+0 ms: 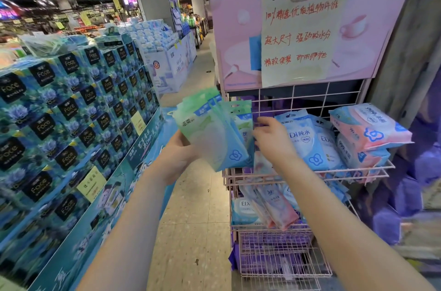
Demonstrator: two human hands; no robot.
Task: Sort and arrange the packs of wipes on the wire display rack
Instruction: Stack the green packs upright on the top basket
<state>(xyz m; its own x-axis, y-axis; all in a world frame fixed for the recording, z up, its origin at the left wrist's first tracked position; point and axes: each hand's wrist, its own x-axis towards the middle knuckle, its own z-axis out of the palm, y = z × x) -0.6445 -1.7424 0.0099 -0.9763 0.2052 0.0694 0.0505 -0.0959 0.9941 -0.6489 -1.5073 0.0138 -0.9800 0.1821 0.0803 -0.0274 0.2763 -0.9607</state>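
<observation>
Green packs (pixel 210 133) of wipes are fanned out in the left hand (pixel 177 154), which clamps them by their lower ends so that the bundle leans up and away from the palm. Just to the right of that grip, the right hand (pixel 272 138) reaches in with its fingers bent toward the rear edge of the fan. Whether it pinches a pack or only touches one cannot be told.

Beyond both hands stands the wire rack (pixel 310 100). Its top basket holds upright blue packs (pixel 303 140) just past the right hand, and stacked pink packs (pixel 368 128) farther right. Below the grip, mixed packs (pixel 274 205) lie askew in a lower basket.

The fan looks loose and is held at one end only. Pulling one pack out could likely drag its neighbours free, and the slick film would let them slide to the floor (pixel 191 219).
</observation>
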